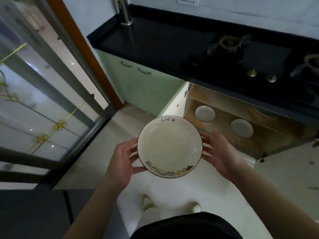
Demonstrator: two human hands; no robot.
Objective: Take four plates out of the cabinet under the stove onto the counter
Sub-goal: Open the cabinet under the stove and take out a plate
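Both hands, the left hand (126, 156) at nine o'clock and the right hand (218, 152) at three, held a plate (170, 146) by its rim above the floor. Two plates (205, 113) remained in the open cabinet (224, 104). The visible counter (155, 42) held none yet.

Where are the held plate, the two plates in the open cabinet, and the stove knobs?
Held plate (170, 146): head view, centre of its bowl.
Left cabinet plate (205, 113): head view, its face.
Right cabinet plate (241, 128): head view, its face.
Stove knobs (252, 72): head view, top of the left knob.
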